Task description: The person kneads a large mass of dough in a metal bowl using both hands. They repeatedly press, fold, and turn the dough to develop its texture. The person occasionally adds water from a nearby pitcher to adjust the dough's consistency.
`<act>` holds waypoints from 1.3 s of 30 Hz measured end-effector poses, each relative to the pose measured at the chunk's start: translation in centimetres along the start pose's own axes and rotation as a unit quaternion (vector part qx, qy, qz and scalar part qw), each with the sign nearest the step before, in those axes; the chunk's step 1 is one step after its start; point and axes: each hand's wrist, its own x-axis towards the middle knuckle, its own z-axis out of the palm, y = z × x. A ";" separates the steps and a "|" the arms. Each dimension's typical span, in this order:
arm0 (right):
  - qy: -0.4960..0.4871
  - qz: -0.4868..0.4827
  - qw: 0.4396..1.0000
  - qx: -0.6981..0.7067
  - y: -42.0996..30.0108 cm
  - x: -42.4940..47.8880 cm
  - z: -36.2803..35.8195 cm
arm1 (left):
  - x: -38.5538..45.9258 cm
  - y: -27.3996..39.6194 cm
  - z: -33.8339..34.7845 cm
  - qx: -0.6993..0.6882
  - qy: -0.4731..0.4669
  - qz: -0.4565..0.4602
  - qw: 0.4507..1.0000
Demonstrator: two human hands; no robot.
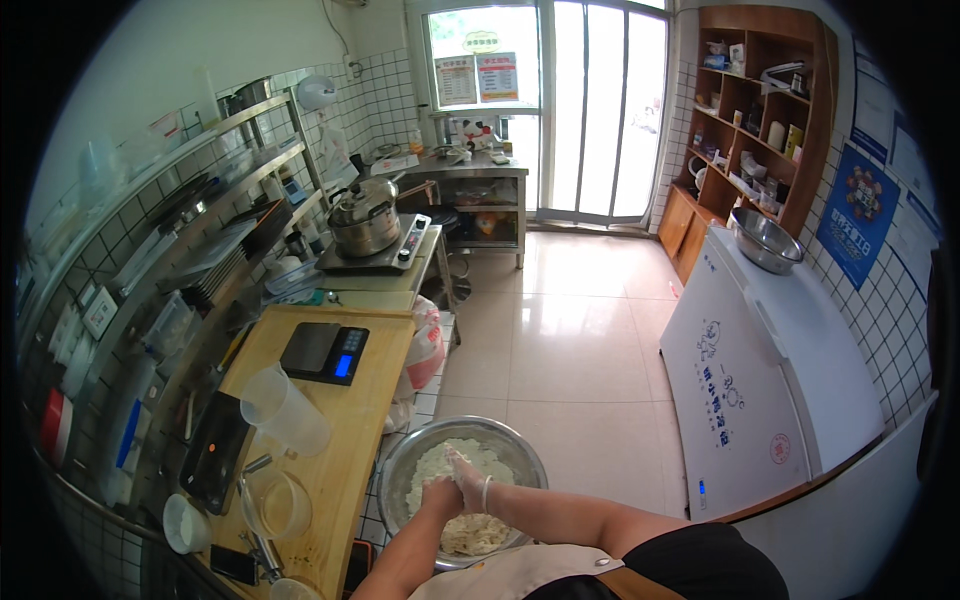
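A large stainless steel bowl [534, 450] is in front of me, with dry white flour [487, 451] on its far side and rough, clumpy dough [471, 535] on its near side. Both hands meet over the middle of it. My right hand [468, 480], dusted with flour and wearing a pale band at the wrist, points its fingers towards the far side. Beside it and touching or overlapping it, my left hand [442, 496] looks curled. Its fingers are mostly hidden, so whether it grips anything is unclear.
Left of the bowl, a wooden board [352, 420] carries a digital scale [324, 352], a plastic measuring jug [289, 412] and a clear plastic tub [276, 504]. A pot [365, 221] stands on an induction cooker [386, 251]. At right, a white chest freezer [750, 390] bears a metal bowl [766, 241].
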 end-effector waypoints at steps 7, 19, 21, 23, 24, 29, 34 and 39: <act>-0.085 -0.018 0.996 -0.013 -0.2 3.3 -2.7 | 1.5 -0.3 1.1 -0.043 0.001 -0.084 0.996; -0.118 -0.059 0.988 -0.079 -0.9 3.7 -2.7 | -0.1 -0.5 -0.1 -0.223 0.027 -0.119 0.967; -0.143 -0.199 0.935 -0.257 -1.8 4.1 -4.6 | -0.2 0.3 -1.5 -0.288 0.034 -0.114 0.950; -0.146 -0.280 0.883 -0.348 -3.3 4.8 -6.1 | -0.6 1.0 -3.0 -0.364 0.028 -0.119 0.923; -0.067 -0.052 0.991 -0.100 -2.2 4.6 -3.9 | -1.5 0.6 -2.6 -0.401 0.015 -0.141 0.905; -0.057 0.010 0.991 -0.120 -3.3 7.1 -5.6 | -4.3 0.6 -2.6 -0.564 0.019 -0.226 0.794; -0.078 -0.024 0.960 -0.267 -6.3 9.7 -7.4 | -0.8 1.7 -1.1 -0.644 0.121 -0.303 0.692; -0.051 0.058 0.979 -0.191 -7.1 7.6 -4.5 | 2.1 1.0 1.1 -0.746 0.216 -0.288 0.561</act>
